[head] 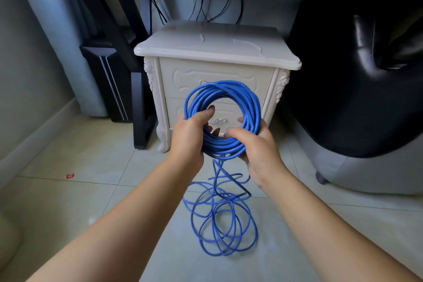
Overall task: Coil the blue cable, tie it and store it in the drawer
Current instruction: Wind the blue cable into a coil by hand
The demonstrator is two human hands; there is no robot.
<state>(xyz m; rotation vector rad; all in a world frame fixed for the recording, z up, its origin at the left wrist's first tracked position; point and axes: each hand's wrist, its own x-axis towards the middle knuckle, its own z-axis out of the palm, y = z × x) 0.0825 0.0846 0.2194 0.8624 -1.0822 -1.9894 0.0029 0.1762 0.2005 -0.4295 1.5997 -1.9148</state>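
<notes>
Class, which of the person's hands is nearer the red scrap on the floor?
Left. The left hand grips the coil up and right of the scrap; the right hand grips it farther right.

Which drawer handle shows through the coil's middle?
The lower drawer's handle, framed inside the blue cable ring; the upper handle peeks past the ring's top edge.

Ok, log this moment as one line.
stage: coil part-wound | left hand: grips blue cable coil | right hand: grips same coil | loose blue loops: on tiled floor | white nightstand drawers: closed
</notes>
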